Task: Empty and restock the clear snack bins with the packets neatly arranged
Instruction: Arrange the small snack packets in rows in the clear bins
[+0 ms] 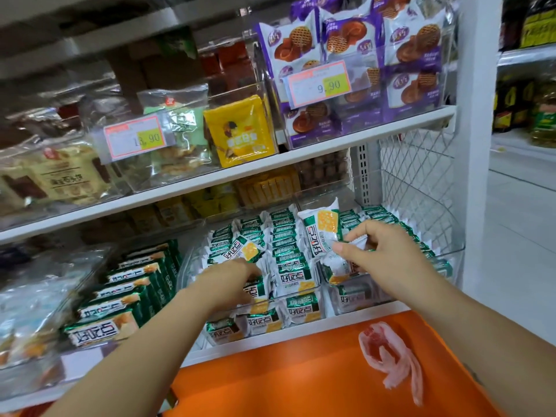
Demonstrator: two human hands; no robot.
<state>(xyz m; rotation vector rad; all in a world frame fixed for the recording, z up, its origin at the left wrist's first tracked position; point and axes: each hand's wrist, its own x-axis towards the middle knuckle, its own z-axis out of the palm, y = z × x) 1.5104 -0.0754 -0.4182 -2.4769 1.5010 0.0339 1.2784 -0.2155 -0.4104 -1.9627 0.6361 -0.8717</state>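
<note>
White metal shop shelving (228,176) fills the view, two tiers stocked with clear plastic bins. On the upper tier, from the left, sit beige cake packets (57,176), a red-edged price label reading 13.90 (135,139), an upright bright yellow snack pouch (239,130), and a bin of purple waffle-biscuit packets (352,52) at the far right.

On the lower tier, at left, long green-and-gold biscuit packs (120,293) lie in a slanting row. Just right of them is the middle clear snack bin (313,287), holding rows of small green-and-white cracker packets (285,245) on edge. The person's left hand (231,281) reaches into its near left part, palm down, fingers bent over the front packets. The fingertips are hidden, so I cannot tell whether it grips any. One tilted packet (248,249) lies just beyond the knuckles.

The right hand (382,257) is over the neighbouring right-hand clear bin (451,255), thumb and curled fingers pinching a small white crinkle-edged packet (346,254). A taller green-and-white packet with a yellow cracker picture (320,227) stands upright just left of that hand; whether the hand holds it too I cannot make out.

Nearer, below the shelf edge, is a smooth orange surface (285,380) with a crumpled pink-and-white plastic bag (388,356) lying on it. White wire mesh (421,176) closes the shelf's right end, and well beyond it bottles (543,115) stand on another shelf.
</note>
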